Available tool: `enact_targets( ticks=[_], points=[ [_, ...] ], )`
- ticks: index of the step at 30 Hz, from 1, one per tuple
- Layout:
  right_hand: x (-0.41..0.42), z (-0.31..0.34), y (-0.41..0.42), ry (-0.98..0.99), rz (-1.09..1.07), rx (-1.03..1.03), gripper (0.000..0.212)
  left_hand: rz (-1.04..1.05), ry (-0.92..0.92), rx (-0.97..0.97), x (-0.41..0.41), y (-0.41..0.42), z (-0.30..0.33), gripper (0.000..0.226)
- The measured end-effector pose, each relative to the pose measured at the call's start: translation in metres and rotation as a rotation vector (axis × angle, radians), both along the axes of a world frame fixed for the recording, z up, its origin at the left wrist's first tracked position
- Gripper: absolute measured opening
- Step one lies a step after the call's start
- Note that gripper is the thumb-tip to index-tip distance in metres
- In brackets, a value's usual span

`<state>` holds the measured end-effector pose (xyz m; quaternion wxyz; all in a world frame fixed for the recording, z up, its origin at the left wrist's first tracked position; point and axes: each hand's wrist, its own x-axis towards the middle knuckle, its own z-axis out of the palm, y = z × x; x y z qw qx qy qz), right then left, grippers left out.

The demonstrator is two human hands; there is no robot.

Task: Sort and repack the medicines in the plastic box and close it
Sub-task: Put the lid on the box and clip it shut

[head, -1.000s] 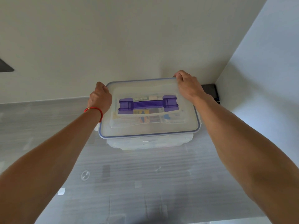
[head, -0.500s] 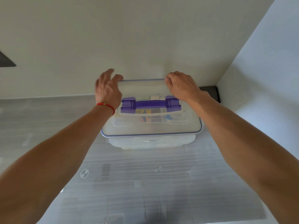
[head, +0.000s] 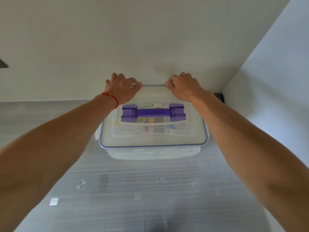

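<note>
We see the left hand [head: 122,87] and right hand [head: 184,87] with fingers curled over the lidded plastic box's [head: 153,131] far edge on the counter [head: 150,190].

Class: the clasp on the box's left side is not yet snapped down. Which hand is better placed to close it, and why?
Left. The left hand rests on the lid's far-left corner, on the same side as the left clasp; the right hand is at the far-right corner.
</note>
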<state>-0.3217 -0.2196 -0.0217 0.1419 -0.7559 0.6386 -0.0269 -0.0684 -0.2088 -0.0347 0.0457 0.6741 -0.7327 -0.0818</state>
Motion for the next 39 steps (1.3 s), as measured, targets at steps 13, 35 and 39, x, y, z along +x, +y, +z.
enact_targets(
  ticks=[13, 35, 39],
  points=[
    [-0.016, -0.008, -0.017, -0.314, 0.066, 0.052, 0.035, 0.088, 0.332, 0.113, 0.003, -0.02, 0.007, 0.032],
    [-0.033, -0.032, 0.001, -0.393, -0.259, -0.112, 0.049, 0.023, 0.253, -0.049, 0.008, -0.021, -0.013, 0.038],
    [-0.027, -0.028, 0.001, -0.317, -0.267, -0.018, 0.045, 0.018, 0.245, 0.028, 0.011, -0.024, -0.011, 0.043]
  ],
)
